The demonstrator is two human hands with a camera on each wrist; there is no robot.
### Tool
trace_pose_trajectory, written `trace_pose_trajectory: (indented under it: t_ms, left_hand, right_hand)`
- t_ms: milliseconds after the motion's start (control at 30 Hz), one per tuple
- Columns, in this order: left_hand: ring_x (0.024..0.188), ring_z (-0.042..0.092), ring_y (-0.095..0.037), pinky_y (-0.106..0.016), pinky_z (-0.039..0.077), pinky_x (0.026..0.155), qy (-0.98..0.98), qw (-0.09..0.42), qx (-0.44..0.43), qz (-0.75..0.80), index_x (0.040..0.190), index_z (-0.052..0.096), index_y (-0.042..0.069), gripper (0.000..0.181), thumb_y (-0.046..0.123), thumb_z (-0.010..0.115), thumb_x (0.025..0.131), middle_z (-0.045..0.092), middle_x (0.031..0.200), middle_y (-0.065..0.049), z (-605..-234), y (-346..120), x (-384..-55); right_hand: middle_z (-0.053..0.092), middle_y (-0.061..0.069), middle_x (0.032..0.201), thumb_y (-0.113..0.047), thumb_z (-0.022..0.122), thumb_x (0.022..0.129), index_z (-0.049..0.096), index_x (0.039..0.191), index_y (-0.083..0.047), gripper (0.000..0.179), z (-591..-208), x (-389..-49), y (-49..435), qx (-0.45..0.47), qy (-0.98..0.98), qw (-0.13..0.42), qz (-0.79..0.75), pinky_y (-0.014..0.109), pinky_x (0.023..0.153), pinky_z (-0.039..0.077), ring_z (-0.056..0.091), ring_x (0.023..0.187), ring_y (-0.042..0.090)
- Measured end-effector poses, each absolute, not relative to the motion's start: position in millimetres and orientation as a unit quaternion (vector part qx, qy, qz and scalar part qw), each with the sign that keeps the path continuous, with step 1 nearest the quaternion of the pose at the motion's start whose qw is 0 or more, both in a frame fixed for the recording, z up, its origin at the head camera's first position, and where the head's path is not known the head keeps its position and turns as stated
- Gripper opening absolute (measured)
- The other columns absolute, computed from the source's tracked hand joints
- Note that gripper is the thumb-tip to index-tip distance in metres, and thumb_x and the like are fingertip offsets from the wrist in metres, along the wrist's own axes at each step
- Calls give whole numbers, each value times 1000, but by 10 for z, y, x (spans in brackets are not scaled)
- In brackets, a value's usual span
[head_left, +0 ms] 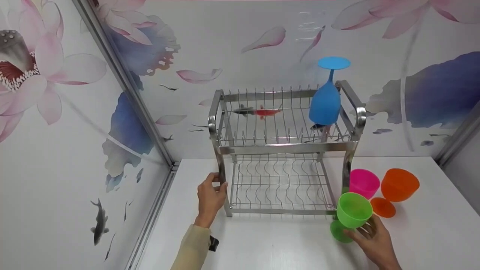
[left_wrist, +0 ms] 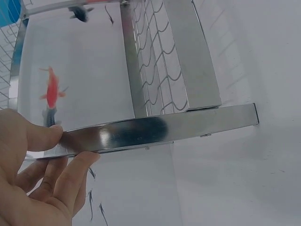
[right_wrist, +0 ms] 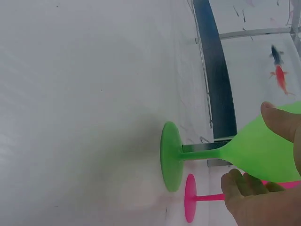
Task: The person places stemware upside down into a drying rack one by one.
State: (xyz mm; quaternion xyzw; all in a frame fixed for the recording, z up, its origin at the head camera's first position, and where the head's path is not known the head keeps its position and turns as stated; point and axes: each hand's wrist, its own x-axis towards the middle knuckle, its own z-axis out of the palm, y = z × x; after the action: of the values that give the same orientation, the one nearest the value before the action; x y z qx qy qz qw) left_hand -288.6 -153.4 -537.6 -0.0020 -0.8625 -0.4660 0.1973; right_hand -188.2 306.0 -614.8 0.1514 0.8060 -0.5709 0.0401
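My left hand [head_left: 212, 197] pinches the left front leg of a two-tier metal dish rack [head_left: 287, 148]. In the left wrist view the thumb lies on one side of the flat metal leg and the fingers on the other. Low at the rack's right front corner, my right hand [head_left: 375, 240] holds a green plastic goblet [head_left: 354, 210] by its bowl, thumb and fingers on opposite sides. The goblet is upright, its round foot [right_wrist: 171, 156] close to the table. A blue goblet [head_left: 325, 103] stands upside down on the right of the rack's upper tier.
Right of the rack, a pink goblet [head_left: 364, 183] and an orange goblet [head_left: 399, 184] stand upright on the white table [head_left: 277, 243], behind the green one. The rack's lower tier [head_left: 277, 183] has wavy wires. Flower-patterned panels [head_left: 240, 48] rise behind and at the left.
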Motion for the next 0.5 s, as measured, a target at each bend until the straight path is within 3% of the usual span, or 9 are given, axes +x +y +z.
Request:
trace_pose_trajectory:
  t_ms: [233, 500]
  left_hand:
    - [88, 81, -26, -36, 68, 73, -865, 200, 6, -460, 121, 72, 6, 27, 4, 79, 95, 76, 110, -12, -5392, -1533, -2900]
    - [89, 81, -26, -35, 68, 73, -862, 199, 2, -467, 124, 71, 4, 30, 2, 78, 95, 75, 110, -14, -5376, -1524, -2904]
  right_hand:
    - [15, 26, 176, -13, 85, 93, 3, 171, -7, 113, -6165, -1959, 3047, 131, 799, 41, -585, 60, 123, 35, 25, 159, 53]
    - [21, 27, 173, -10, 83, 94, 9, 170, -4, 107, -6139, -1976, 3025, 112, 806, 36, -581, 58, 121, 38, 25, 158, 53]
